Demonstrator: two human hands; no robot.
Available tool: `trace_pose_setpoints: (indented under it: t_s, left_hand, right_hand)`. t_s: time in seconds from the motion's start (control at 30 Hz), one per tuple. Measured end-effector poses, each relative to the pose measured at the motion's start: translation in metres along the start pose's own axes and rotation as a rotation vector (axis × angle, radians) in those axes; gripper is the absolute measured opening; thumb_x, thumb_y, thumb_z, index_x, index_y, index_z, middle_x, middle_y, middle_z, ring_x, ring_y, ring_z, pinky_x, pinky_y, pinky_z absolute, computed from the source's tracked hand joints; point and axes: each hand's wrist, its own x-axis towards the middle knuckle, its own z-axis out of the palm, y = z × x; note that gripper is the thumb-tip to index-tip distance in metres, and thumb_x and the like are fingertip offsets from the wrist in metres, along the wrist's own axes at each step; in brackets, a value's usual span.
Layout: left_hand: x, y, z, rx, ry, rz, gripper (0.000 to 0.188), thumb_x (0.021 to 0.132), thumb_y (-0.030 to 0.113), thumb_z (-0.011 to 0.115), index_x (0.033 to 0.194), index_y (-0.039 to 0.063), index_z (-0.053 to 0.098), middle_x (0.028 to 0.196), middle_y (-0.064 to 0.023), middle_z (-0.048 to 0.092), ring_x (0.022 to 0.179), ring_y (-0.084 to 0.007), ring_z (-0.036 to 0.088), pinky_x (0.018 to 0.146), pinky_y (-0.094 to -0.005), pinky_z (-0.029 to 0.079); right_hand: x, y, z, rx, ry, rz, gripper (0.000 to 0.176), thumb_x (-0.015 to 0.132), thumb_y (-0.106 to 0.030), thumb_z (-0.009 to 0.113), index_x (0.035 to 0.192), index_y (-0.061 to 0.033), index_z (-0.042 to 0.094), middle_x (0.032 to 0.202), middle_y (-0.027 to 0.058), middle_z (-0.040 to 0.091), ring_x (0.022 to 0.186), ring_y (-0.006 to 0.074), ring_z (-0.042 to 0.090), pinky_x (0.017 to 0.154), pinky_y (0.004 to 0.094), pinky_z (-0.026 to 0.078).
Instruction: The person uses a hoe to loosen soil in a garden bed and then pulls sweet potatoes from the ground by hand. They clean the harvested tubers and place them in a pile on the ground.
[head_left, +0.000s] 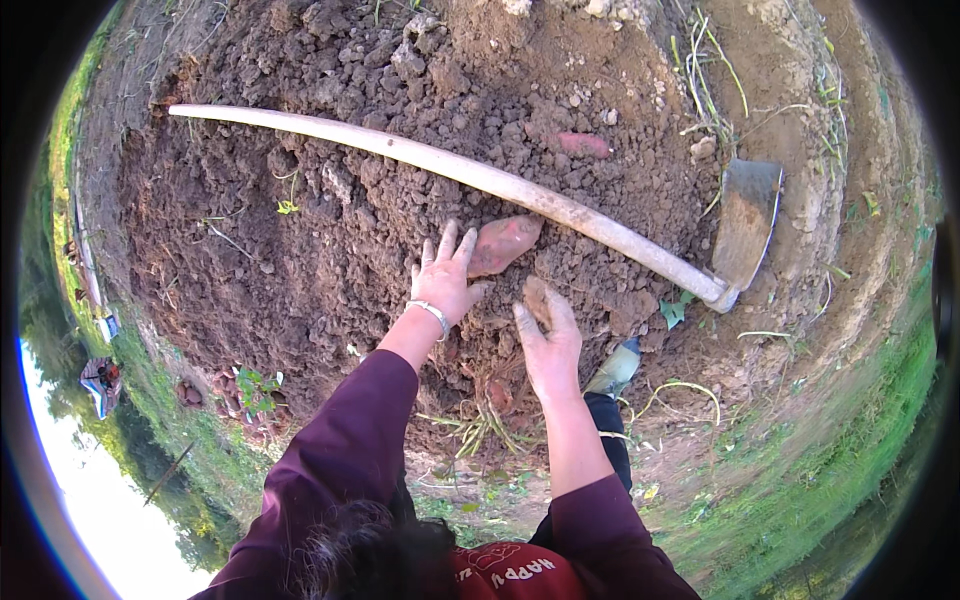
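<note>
A large reddish sweet potato (504, 244) lies on loose, cloddy soil below the hoe's wooden handle. My left hand (441, 285), wearing a bracelet, is spread at its left side, the fingertips at or very near its skin. Lower right of it, my right hand (553, 345) hovers over the soil, thumb and dirt-covered fingers apart; I see nothing clearly held. Between my forearms, cut vine stems (484, 431) rise from a root crown, with another sweet potato (499, 394) partly buried there. A third sweet potato (583, 145) shows beyond the handle.
A hoe (450, 165) lies across the dug soil, its metal blade (748, 217) at the right. My shoe (615, 367) is beside my right forearm. At the left are piled sweet potatoes (229, 394), a leafy sprig (256, 390) and a bag (101, 386). Grass (840, 450) borders the lower right.
</note>
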Motion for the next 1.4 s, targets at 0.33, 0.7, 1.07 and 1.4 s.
trace_pose_setpoints:
  t_s: [0.33, 0.7, 1.07, 1.4]
  left_hand:
    - [0.041, 0.016, 0.033, 0.112, -0.099, -0.050, 0.065, 0.087, 0.019, 0.050, 0.142, 0.009, 0.018, 0.151, -0.0061, 0.005, 0.125, -0.0512, 0.029, 0.087, -0.0575, 0.045]
    - [0.047, 0.019, 0.032, 0.085, -0.122, -0.088, 0.062, 0.087, 0.013, 0.045, 0.143, 0.010, 0.018, 0.151, -0.0050, 0.007, 0.125, -0.0501, 0.029, 0.088, -0.0593, 0.044]
    - [0.032, -0.023, 0.030, -0.688, -0.018, 0.143, 0.071, 0.087, 0.043, 0.053, 0.141, 0.005, 0.026, 0.147, -0.0143, 0.021, 0.135, -0.0254, 0.025, 0.110, -0.0436, 0.019]
    - [-0.093, -0.042, 0.022, -2.274, -0.244, 0.188, 0.059, 0.079, 0.012, 0.068, 0.131, 0.014, 0.039, 0.117, -0.0026, 0.052, 0.108, -0.0171, 0.051, 0.094, -0.0346, 0.042]
  right_hand:
    - [0.250, 0.020, -0.050, -1.007, -0.040, -0.398, 0.049, 0.083, -0.018, 0.056, 0.125, 0.0033, 0.044, 0.132, 0.0200, 0.043, 0.124, 0.0334, 0.039, 0.105, 0.0396, 0.032]
    - [0.258, -0.009, -0.044, -1.161, -0.237, -0.121, 0.058, 0.064, -0.030, 0.073, 0.113, -0.0104, 0.051, 0.114, 0.0150, 0.050, 0.108, 0.0357, 0.047, 0.092, 0.0413, 0.041]
    - [0.001, -0.062, -0.053, 0.986, -0.144, 0.710, 0.048, 0.085, -0.038, 0.053, 0.121, -0.0082, 0.047, 0.108, 0.0091, 0.057, 0.096, 0.0282, 0.056, 0.083, 0.0399, 0.046]
    - [-0.063, -0.025, 0.011, 1.624, -0.613, 1.079, 0.056, 0.085, -0.051, 0.042, 0.117, -0.0052, 0.049, 0.086, 0.0148, 0.056, 0.056, 0.0216, 0.050, 0.041, 0.0277, 0.038]
